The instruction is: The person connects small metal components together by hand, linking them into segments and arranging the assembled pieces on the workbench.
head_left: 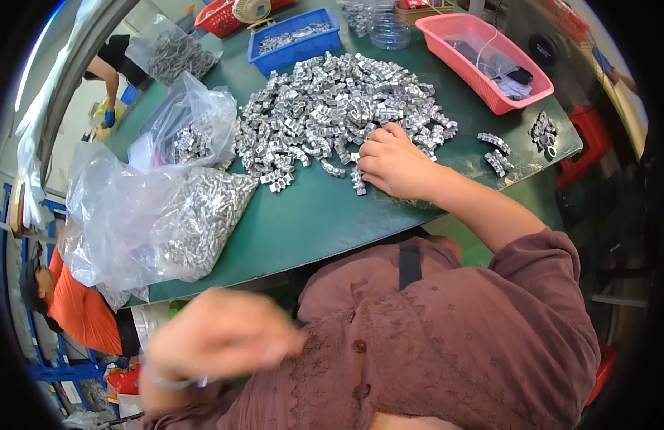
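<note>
A large heap of small silvery metal parts (332,107), many joined in short curved rows, lies on the green table. At its near edge rests my right hand (396,163), its fingers curled down among the parts. A short row of metal parts (358,181) touches or lies right beside its fingertips; what is under the fingers is hidden. My left hand (221,333) is off the table, in front of my body, and smeared by motion. Its fingers and anything in them cannot be made out. Nearest to it is a clear plastic bag (110,215) full of small metal pieces.
A blue basket (295,41) with metal parts stands behind the heap. To its right is a pink basket (482,61) holding bags and a cable. A few curved rows (497,154) lie near the right edge. A person in orange (85,308) is at the left.
</note>
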Tool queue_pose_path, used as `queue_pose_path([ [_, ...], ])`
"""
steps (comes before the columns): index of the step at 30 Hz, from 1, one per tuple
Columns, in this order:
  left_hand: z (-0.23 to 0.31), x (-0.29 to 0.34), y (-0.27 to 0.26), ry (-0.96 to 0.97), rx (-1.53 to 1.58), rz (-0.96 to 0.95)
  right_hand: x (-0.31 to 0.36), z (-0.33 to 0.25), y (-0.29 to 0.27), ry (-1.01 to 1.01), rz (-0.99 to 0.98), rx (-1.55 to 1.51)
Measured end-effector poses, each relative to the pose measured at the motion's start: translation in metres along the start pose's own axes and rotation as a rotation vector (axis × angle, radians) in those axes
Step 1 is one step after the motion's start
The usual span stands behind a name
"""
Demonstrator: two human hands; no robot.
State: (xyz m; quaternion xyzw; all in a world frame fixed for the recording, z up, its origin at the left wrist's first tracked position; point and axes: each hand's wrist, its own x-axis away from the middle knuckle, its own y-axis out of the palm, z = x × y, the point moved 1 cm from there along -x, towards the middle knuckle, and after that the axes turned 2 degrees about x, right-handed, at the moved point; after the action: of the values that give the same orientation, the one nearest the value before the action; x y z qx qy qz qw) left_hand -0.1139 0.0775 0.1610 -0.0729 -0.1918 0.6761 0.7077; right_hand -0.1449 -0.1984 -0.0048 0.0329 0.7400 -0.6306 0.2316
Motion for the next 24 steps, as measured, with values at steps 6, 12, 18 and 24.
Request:
queue_pose_path([
  [6, -0.094, -0.075, 0.054, -0.025, -0.018, -0.069, -0.009, -0.004, -0.002, -0.073, 0.046, -0.021],
  [12, -0.099, -0.107, 0.057, -0.146, -0.12, -0.423, -0.009, -0.009, -0.007, -0.087, 0.075, -0.006],
  [18, -0.098, -0.115, 0.056, -0.03, -0.154, -0.57, -0.011, -0.01, -0.006, -0.101, 0.059, -0.007],
  [24, -0.087, -0.113, 0.056, -0.031, -0.185, -0.5, -0.014, -0.009, -0.009, -0.123, 0.061, -0.012],
])
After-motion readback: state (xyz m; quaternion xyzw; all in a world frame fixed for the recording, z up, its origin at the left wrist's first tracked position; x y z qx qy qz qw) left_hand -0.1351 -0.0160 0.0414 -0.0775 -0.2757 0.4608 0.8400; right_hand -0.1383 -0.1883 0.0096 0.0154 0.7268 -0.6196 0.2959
